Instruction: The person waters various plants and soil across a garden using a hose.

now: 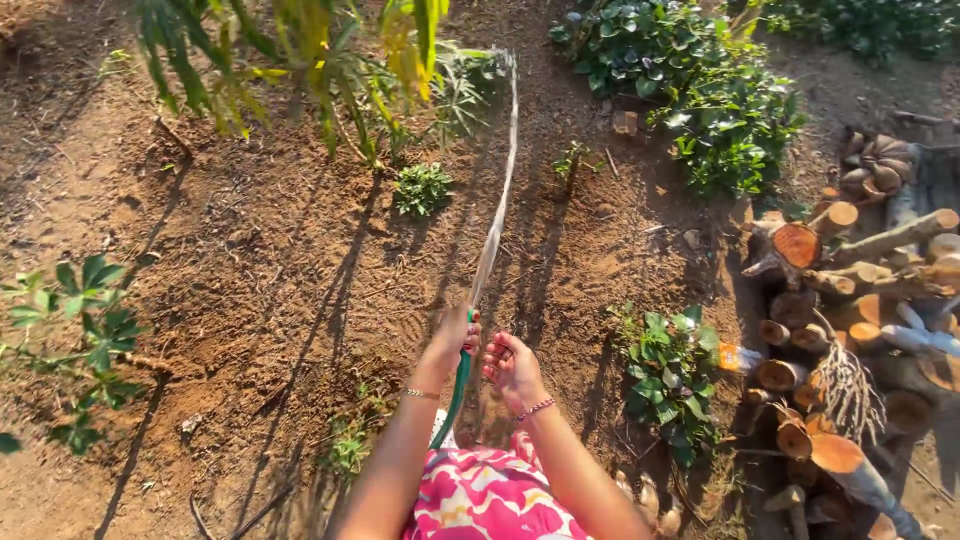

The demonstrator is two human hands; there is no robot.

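Reddish-brown garden soil (pixel 260 260) fills nearly the whole view, dry, lit by low sun and crossed by long thin shadows. Largest of what stands on it is a bank of dark green leafy shrubs (pixel 690 80) at the upper right, reaching down toward the middle. Just below and right of them lies a heap of cut logs (pixel 850 320), their sawn ends orange in the light, running down the right edge. Drooping yellow-green foliage (pixel 300 60) hangs in from the top left, and a small leafy plant (pixel 85 330) sits at the left edge. Another low green plant (pixel 670 375) grows just beside the logs, and a tiny seedling (pixel 422 187) stands alone in the bare earth near the middle.

At the bottom a pink and white floral garment (pixel 485 495) shows between the person's two bare forearms. The left hand (pixel 452 340), a thin bangle at its wrist, has its grip wrapped firmly round the end of a green hose (pixel 458 385), which runs from the garment up to that fist. From the hose end a thin stream of water (pixel 500 170) arcs away up the view toward the drooping foliage. The right hand (pixel 512 368), with a beaded bracelet, hangs just beside the hose with fingers loosely curled, palm showing, its grip holding nothing
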